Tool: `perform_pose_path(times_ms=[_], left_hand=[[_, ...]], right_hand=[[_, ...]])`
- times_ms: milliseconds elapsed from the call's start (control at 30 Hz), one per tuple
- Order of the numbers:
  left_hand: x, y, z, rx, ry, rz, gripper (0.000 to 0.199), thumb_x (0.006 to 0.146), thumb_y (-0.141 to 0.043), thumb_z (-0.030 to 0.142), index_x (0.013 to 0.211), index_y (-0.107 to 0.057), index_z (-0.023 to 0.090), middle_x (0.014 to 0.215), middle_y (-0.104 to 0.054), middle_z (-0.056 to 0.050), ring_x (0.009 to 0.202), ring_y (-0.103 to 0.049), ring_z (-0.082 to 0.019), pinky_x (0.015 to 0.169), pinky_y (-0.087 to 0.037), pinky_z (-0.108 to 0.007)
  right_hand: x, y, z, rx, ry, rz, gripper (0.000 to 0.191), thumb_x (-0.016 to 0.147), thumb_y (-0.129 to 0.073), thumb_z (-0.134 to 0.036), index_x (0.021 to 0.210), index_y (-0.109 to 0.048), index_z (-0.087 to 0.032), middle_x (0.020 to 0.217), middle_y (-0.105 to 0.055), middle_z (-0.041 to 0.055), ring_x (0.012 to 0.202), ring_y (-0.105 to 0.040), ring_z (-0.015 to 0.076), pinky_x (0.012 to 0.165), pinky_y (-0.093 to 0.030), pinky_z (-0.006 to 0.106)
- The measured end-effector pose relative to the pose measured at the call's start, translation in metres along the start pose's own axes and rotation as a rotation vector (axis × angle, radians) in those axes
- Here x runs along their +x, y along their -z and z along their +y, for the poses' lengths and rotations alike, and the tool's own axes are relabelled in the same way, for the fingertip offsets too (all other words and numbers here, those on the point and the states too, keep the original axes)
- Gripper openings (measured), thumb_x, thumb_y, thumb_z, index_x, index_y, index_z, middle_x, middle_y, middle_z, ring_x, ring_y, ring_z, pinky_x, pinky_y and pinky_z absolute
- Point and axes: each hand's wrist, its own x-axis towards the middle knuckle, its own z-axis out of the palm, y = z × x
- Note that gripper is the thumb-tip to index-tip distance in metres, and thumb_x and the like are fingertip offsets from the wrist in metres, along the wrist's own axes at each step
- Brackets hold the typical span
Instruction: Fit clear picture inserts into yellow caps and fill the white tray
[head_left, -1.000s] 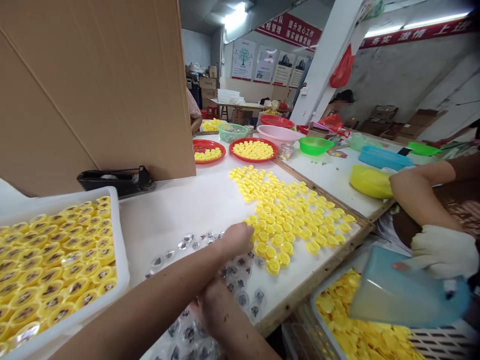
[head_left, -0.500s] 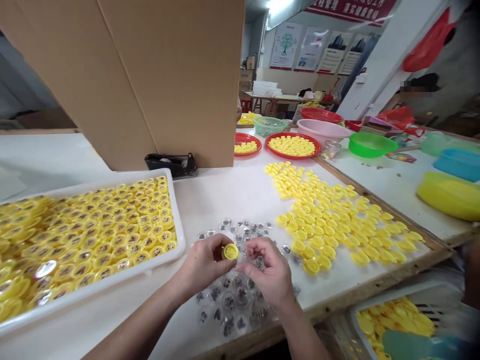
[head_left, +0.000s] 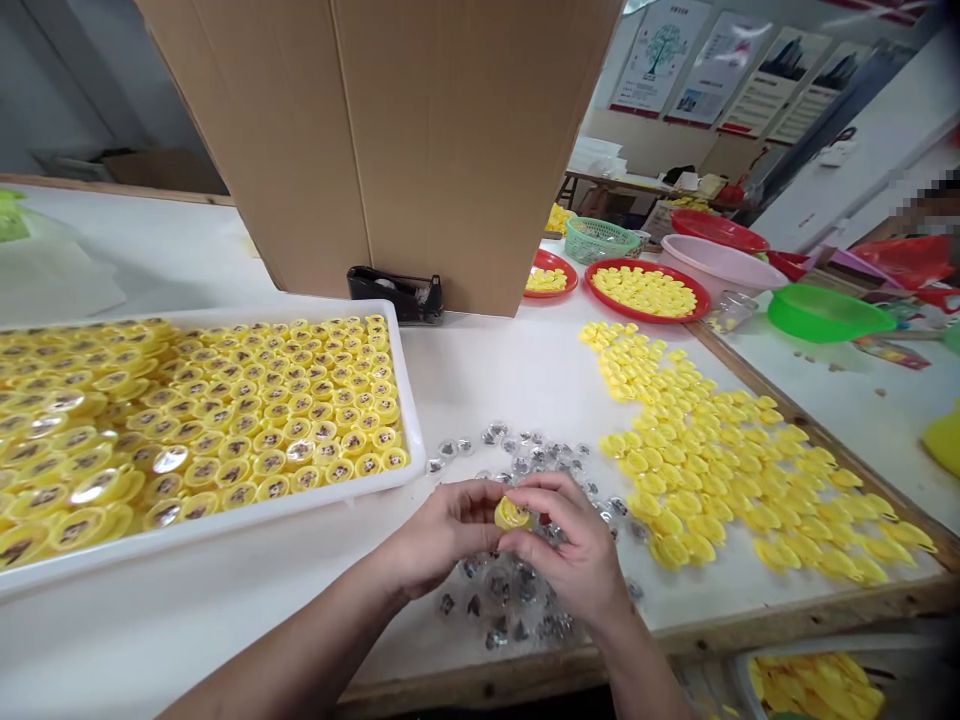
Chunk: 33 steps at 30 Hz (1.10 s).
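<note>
My left hand [head_left: 450, 530] and my right hand [head_left: 574, 545] meet in front of me, both fingers closed around a small yellow plastic cap [head_left: 511, 513]. The hands hide most of the cap. Under and around them lies a scattered group of transparent plastic domes [head_left: 517, 590]. To the right, many loose yellow caps [head_left: 720, 470] are spread over the white board. To the left, a white tray [head_left: 409, 440] holds rows of yellow caps fitted with clear domes, each with a dark picture inside.
A cardboard sheet [head_left: 375, 150] stands behind the tray, with a black tape dispenser [head_left: 395, 295] at its foot. Red plates of caps, a green basket, a pink basin and a green bowl sit farther back. A crate of yellow caps [head_left: 814, 685] sits low at bottom right.
My hands have drawn closer and now both close on the yellow cap. The view has swung left, and the blue scoop at bottom right has gone from sight.
</note>
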Motion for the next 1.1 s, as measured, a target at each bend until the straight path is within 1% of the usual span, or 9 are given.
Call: perform_pose_path(times_ms=[100,167,300,433,567,700,833,967,1100], left_hand=[[0.000,-0.001,0.002,-0.173,0.079,0.042,0.026,0.068,-0.072,0.018,0.091,-0.066,0.009,0.087,-0.063,-0.007,0.076,-0.057,-0.011,0.072,-0.045,-0.023],[0.001,-0.001,0.001,-0.237,0.113,0.084,0.025,0.072,-0.072,0.023,0.091,-0.064,0.009,0.084,-0.063,-0.006,0.074,-0.059,-0.011,0.074,-0.047,-0.024],[0.003,-0.003,-0.004,-0.292,0.109,0.154,0.029,0.071,-0.075,0.024,0.092,-0.058,0.014,0.080,-0.063,-0.003,0.068,-0.060,-0.011,0.070,-0.050,-0.024],[0.002,-0.003,-0.008,-0.273,0.082,0.135,0.037,0.072,-0.075,0.026,0.103,-0.059,0.014,0.085,-0.063,-0.004,0.076,-0.060,-0.012,0.072,-0.050,-0.024],[0.002,-0.003,-0.010,-0.227,0.040,0.107,0.034,0.073,-0.074,0.028,0.100,-0.063,0.012,0.095,-0.063,-0.006,0.084,-0.059,-0.013,0.078,-0.049,-0.025],[0.001,-0.004,-0.009,-0.202,0.034,0.108,0.034,0.073,-0.074,0.030,0.099,-0.060,0.014,0.091,-0.065,-0.006,0.086,-0.060,-0.015,0.078,-0.048,-0.028],[0.000,-0.006,-0.010,-0.184,0.014,0.092,0.032,0.075,-0.072,0.032,0.097,-0.057,0.015,0.087,-0.066,-0.006,0.084,-0.062,-0.017,0.076,-0.048,-0.029],[0.000,-0.008,-0.012,-0.174,-0.007,0.129,0.039,0.073,-0.074,0.032,0.104,-0.060,0.014,0.091,-0.067,-0.007,0.083,-0.062,-0.016,0.079,-0.048,-0.031],[-0.001,-0.011,-0.012,-0.125,-0.051,0.183,0.039,0.070,-0.076,0.032,0.102,-0.064,0.014,0.090,-0.068,-0.006,0.084,-0.061,-0.016,0.081,-0.047,-0.031]], right_hand=[[-0.001,-0.001,0.001,-0.009,0.003,-0.011,0.027,0.086,-0.060,-0.018,0.111,-0.063,-0.025,0.105,-0.055,0.0062,0.099,-0.055,0.0192,0.081,-0.048,0.031],[-0.001,-0.001,0.001,-0.022,0.005,-0.001,0.027,0.088,-0.053,-0.013,0.110,-0.064,-0.025,0.105,-0.057,0.0061,0.099,-0.056,0.0180,0.082,-0.048,0.031],[0.000,0.000,-0.001,-0.026,0.004,0.006,0.025,0.085,-0.058,-0.010,0.105,-0.064,-0.024,0.102,-0.061,0.0046,0.096,-0.058,0.0168,0.082,-0.049,0.030],[0.000,0.005,-0.003,-0.043,0.007,-0.001,0.028,0.083,-0.061,-0.010,0.108,-0.062,-0.023,0.104,-0.061,0.0048,0.097,-0.058,0.0167,0.082,-0.050,0.030],[-0.001,0.009,-0.007,-0.131,-0.009,0.014,0.026,0.083,-0.062,-0.014,0.108,-0.064,-0.022,0.099,-0.059,0.0056,0.090,-0.059,0.0172,0.076,-0.051,0.030],[-0.004,0.010,-0.013,-0.176,-0.043,-0.001,0.024,0.083,-0.062,-0.014,0.107,-0.063,-0.021,0.090,-0.061,0.0042,0.075,-0.060,0.0145,0.066,-0.051,0.028],[-0.004,0.009,-0.019,-0.156,-0.054,-0.017,0.024,0.083,-0.060,-0.012,0.107,-0.061,-0.020,0.094,-0.062,0.0046,0.075,-0.061,0.0134,0.065,-0.052,0.025],[-0.003,0.008,-0.021,-0.169,-0.082,-0.003,0.022,0.081,-0.064,-0.013,0.101,-0.061,-0.021,0.092,-0.062,0.0035,0.072,-0.060,0.0131,0.063,-0.052,0.024],[-0.002,0.007,-0.022,-0.178,-0.077,0.010,0.021,0.081,-0.063,-0.012,0.100,-0.061,-0.021,0.090,-0.063,0.0032,0.073,-0.060,0.0135,0.064,-0.052,0.024]])
